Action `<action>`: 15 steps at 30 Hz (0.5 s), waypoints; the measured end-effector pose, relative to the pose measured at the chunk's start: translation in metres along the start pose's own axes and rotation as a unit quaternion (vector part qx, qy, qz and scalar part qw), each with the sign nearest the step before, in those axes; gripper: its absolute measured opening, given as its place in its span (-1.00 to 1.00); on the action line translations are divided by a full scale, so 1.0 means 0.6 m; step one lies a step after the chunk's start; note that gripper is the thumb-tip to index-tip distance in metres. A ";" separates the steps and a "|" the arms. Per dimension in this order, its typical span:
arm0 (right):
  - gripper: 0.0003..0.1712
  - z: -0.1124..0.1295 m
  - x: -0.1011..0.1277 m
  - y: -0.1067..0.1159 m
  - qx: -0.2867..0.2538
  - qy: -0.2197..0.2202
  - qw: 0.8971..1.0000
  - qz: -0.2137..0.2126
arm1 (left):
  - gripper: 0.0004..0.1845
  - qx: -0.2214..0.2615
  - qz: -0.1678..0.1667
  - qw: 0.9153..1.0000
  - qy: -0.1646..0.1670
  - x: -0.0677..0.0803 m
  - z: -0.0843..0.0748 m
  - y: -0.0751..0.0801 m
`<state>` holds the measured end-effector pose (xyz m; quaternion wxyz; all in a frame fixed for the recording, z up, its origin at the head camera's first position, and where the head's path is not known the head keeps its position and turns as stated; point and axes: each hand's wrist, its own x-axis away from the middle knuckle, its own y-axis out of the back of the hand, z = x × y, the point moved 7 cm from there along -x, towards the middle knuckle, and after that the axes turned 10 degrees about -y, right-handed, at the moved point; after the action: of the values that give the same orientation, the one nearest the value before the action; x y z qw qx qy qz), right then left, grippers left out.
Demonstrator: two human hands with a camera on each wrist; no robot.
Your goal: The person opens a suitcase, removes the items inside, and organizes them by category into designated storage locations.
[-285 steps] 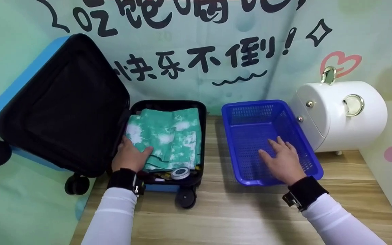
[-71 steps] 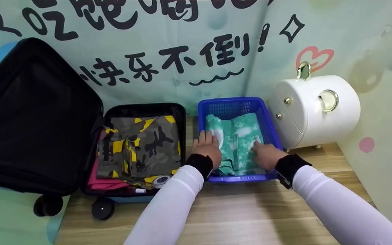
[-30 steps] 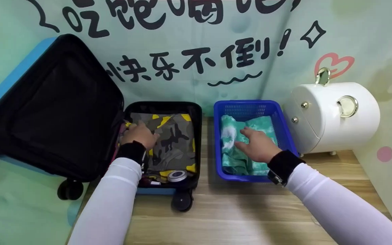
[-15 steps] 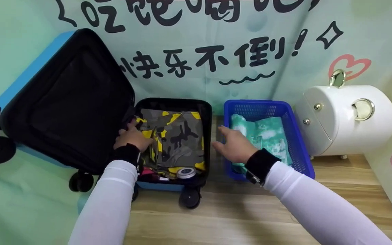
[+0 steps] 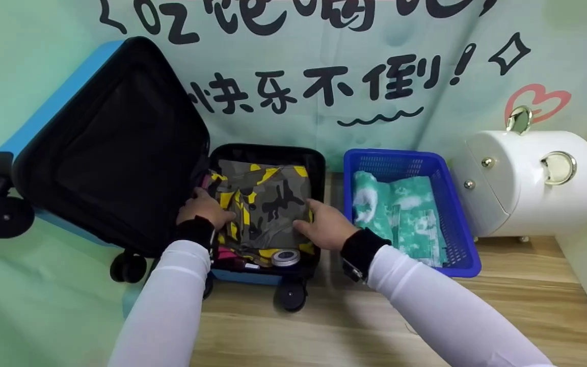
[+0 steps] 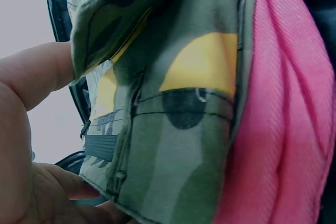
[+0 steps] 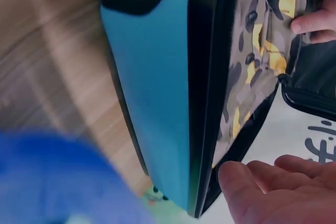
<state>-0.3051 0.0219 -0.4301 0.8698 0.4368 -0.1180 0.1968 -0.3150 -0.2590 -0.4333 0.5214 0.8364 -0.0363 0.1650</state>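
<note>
A folded camouflage garment (image 5: 273, 209), grey-green with yellow and black patches, lies in the open suitcase (image 5: 252, 277). My left hand (image 5: 204, 209) grips its left edge; in the left wrist view the thumb (image 6: 39, 72) is at the cloth and the fingers reach behind its edge. Over the suitcase's right rim, my right hand (image 5: 326, 224) has its loosely extended fingers at the garment's right side. Pink cloth (image 6: 283, 108) shows under the camouflage. A round silver-rimmed tin (image 5: 286, 257) sits at the suitcase's front.
To the right stands a blue plastic basket (image 5: 464, 267) with a folded green-and-white tie-dye garment (image 5: 416, 214) inside. Beyond it is a white rounded container (image 5: 553, 183) with gold knobs. The suitcase's black-lined lid (image 5: 125, 153) leans open at left.
The tie-dye garment went from the suitcase into the basket, uncovering the camouflage one. Both hands then moved left; the right hand has now come from above the basket to the suitcase's right side.
</note>
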 end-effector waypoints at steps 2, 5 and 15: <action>-0.10 0.004 -0.004 -0.010 0.005 0.001 1.000 -0.003 | 0.24 0.003 -0.004 1.000 0.001 -0.001 0.001 -0.001; -0.09 0.009 -0.007 -0.024 0.012 0.005 1.000 -0.004 | 0.24 0.010 -0.008 1.000 0.002 -0.001 0.001 -0.002; -0.02 0.012 -0.027 -0.054 0.021 -0.021 0.999 0.023 | 0.25 0.017 -0.014 1.000 0.009 -0.003 0.004 -0.010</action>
<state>-0.3057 -0.0052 -0.4550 0.8533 0.4558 -0.1420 0.2095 -0.3149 -0.2584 -0.4402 0.5097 0.8441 -0.0171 0.1659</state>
